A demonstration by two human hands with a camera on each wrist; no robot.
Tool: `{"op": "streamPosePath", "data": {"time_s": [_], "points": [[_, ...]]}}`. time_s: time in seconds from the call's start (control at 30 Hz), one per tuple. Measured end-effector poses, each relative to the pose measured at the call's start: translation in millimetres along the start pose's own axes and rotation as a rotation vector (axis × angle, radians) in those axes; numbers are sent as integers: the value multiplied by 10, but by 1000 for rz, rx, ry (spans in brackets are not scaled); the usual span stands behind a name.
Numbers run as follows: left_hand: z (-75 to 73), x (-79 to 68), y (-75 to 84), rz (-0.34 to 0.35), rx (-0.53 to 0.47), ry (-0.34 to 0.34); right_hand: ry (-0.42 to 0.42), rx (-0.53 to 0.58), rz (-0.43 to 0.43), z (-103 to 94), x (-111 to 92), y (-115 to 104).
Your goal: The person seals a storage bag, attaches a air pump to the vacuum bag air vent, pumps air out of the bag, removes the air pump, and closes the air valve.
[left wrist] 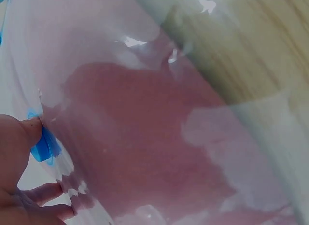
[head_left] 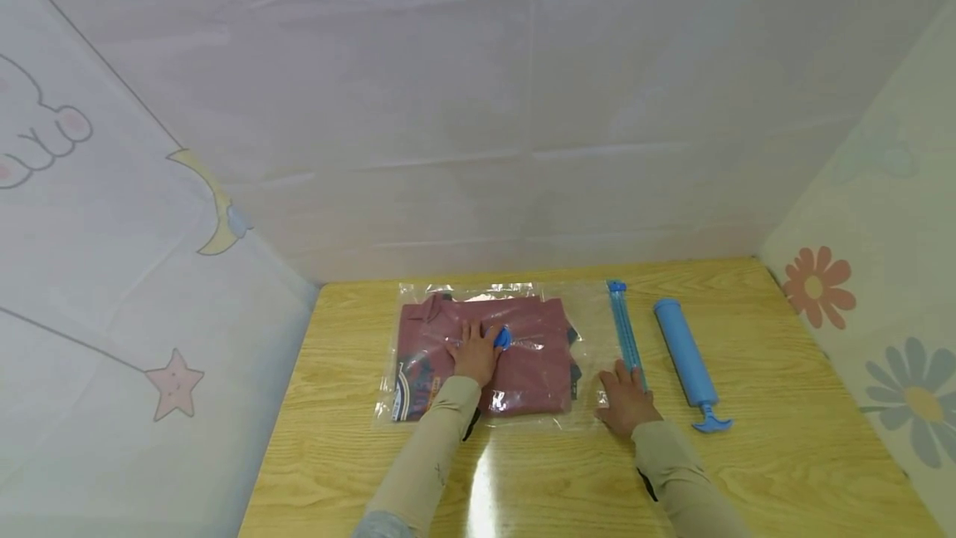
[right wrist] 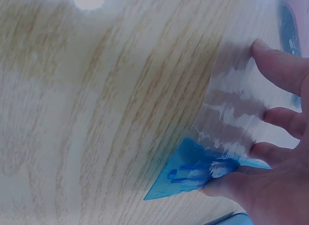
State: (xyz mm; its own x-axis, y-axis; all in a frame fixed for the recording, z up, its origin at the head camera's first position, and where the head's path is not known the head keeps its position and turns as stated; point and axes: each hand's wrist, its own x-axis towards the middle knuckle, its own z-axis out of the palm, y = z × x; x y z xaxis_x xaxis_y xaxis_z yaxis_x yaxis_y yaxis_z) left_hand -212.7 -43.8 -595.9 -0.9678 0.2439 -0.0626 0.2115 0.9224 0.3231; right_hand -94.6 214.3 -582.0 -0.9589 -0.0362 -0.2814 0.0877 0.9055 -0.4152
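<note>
A clear plastic storage bag [head_left: 590, 326] lies flat, with a folded dusky-pink garment [head_left: 534, 359] inside. My left hand [head_left: 475, 355] rests on the bag over the garment, fingers spread. Its thumb touches the blue valve [left wrist: 42, 147] in the left wrist view. Near the bag's front right corner, my right hand [head_left: 626, 401] lies with its fingers spread on the plastic. The blue zip strip [head_left: 626, 330] runs along the right edge, its near end [right wrist: 193, 169] partly beneath the right hand's fingers. At the strip's far end sits a blue slider [head_left: 616, 286].
A blue hand pump [head_left: 687, 355] lies to the right of the bag, its handle [head_left: 713, 420] toward me. The wooden table [head_left: 314, 438] meets a pale sheet-covered wall [head_left: 448, 148] at the back, with patterned sheets on both sides.
</note>
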Motion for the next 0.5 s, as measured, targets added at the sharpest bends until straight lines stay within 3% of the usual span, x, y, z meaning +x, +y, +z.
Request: {"op": "streamPosePath", "data": {"time_s": [0.5], "points": [[-25, -14, 24, -25, -16, 14, -10, 19, 12, -2, -2, 4]]}}
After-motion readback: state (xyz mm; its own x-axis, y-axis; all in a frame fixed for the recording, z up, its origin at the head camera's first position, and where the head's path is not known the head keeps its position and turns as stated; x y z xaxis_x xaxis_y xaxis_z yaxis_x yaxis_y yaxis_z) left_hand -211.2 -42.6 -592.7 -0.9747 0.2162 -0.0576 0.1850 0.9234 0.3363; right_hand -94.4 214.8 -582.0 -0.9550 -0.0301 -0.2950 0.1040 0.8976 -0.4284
